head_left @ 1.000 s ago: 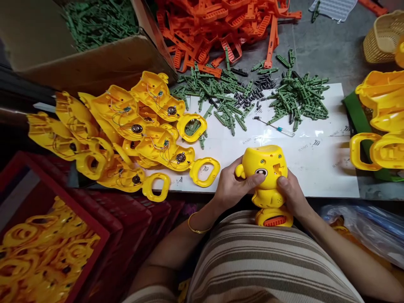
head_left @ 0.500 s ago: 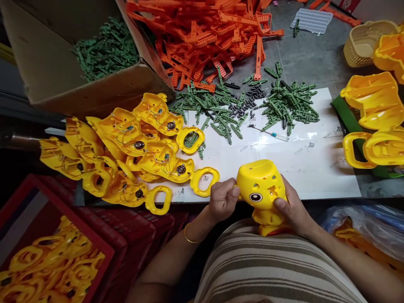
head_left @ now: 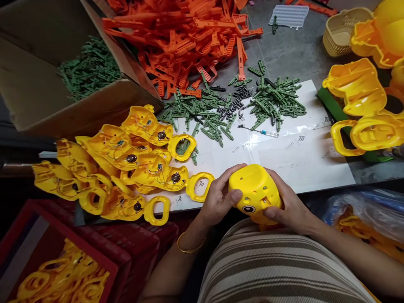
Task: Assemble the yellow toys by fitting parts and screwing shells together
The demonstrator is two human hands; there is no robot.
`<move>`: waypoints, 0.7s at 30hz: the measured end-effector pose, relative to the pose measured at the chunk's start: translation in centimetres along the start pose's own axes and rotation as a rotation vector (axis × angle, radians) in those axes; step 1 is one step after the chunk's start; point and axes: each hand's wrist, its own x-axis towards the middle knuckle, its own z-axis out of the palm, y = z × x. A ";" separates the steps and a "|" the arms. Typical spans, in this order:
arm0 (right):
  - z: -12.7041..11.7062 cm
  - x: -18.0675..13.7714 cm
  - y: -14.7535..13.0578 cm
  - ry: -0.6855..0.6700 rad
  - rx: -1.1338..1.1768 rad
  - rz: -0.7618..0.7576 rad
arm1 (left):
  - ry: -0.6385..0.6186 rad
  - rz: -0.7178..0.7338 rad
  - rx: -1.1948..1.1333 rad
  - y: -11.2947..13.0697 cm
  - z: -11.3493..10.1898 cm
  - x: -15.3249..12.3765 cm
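Observation:
Both hands grip a yellow plastic toy [head_left: 254, 185] with a painted eye, held close to my striped shirt at the table's front edge. My left hand [head_left: 219, 200] wraps its left side, thumb pressed on the front above the eye. My right hand [head_left: 288, 206] clasps the other side, thumb beside a small opening in the toy's face. The toy's lower part is mostly hidden by its head and my hands. Left of my hands lie several yellow half-shells [head_left: 160, 168] with wires and round speakers inside, some with ring handles.
Green plastic pieces [head_left: 280, 103] and small black parts [head_left: 232, 107] lie on white paper near a thin tool with a blue band [head_left: 265, 133]. Behind are orange parts [head_left: 189, 38] and a cardboard box [head_left: 78, 101]. Yellow shells [head_left: 356, 86] stand right; a red crate [head_left: 109, 256] sits lower left.
My left hand has gone from a fist at the toy's side to wrapping around its head. The toy has tilted, so its top shows more. The whole view has shifted slightly.

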 end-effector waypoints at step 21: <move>-1.1 2.1 1.1 0.110 0.126 0.050 | 0.098 -0.146 -0.081 0.9 2.3 1.2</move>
